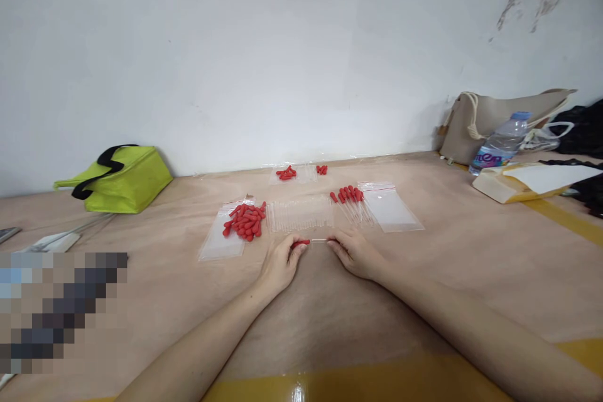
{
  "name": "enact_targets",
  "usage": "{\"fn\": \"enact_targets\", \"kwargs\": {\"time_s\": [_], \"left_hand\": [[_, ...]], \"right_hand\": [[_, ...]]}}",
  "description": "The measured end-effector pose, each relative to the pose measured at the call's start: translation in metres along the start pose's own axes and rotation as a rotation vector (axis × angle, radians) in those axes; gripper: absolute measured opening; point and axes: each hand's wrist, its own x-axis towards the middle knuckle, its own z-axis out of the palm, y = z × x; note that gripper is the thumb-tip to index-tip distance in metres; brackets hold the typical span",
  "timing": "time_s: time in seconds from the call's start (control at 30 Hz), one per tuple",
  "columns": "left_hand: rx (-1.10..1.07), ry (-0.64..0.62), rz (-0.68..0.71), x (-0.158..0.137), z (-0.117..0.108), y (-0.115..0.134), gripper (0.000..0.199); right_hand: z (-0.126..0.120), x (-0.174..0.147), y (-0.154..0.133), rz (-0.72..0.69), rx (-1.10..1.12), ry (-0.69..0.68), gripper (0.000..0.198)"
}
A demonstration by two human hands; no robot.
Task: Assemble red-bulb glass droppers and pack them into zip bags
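Note:
A red rubber dropper bulb [302, 242] is pinched in my left hand [281, 264], its open end facing right. My right hand [357, 255] grips a thin clear glass tube [319, 240], whose tip points at the bulb. Whether tip and bulb touch is too small to tell. Beyond my left hand, a heap of red bulbs [245, 221] lies on a clear zip bag [213, 244]. Many clear tubes [301, 213] lie in a row past both hands. Droppers with red bulbs fitted [351, 196] lie fanned beyond my right hand, beside another zip bag [396, 208].
Near the wall lies a clear bag [307, 173] with red bulbs [286, 173] and a few more bulbs [321, 169] beside it. A lime bag [129, 179] stands left. At right are a water bottle [502, 141], a beige bag [506, 110] and an open packet [492, 183].

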Motion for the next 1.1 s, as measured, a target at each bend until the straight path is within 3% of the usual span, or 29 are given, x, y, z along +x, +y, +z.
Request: {"fn": "enact_targets", "kwargs": {"time_s": [0.3,0.6,1.1], "left_hand": [[-0.094,-0.069,0.049,-0.0009,0.0000,0.0026,0.018],[-0.049,-0.150,0.141,-0.0034,-0.0040,0.0017,0.018],[0.024,-0.160,0.219,-0.0073,-0.0021,0.0001,0.017]], "right_hand": [[0.0019,0.0012,0.0026,-0.083,-0.017,-0.002,0.020],[0.0024,-0.0002,0.0021,-0.122,-0.084,-0.061,0.021],[0.0080,-0.0007,-0.0037,-0.213,-0.120,-0.005,0.018]]}}
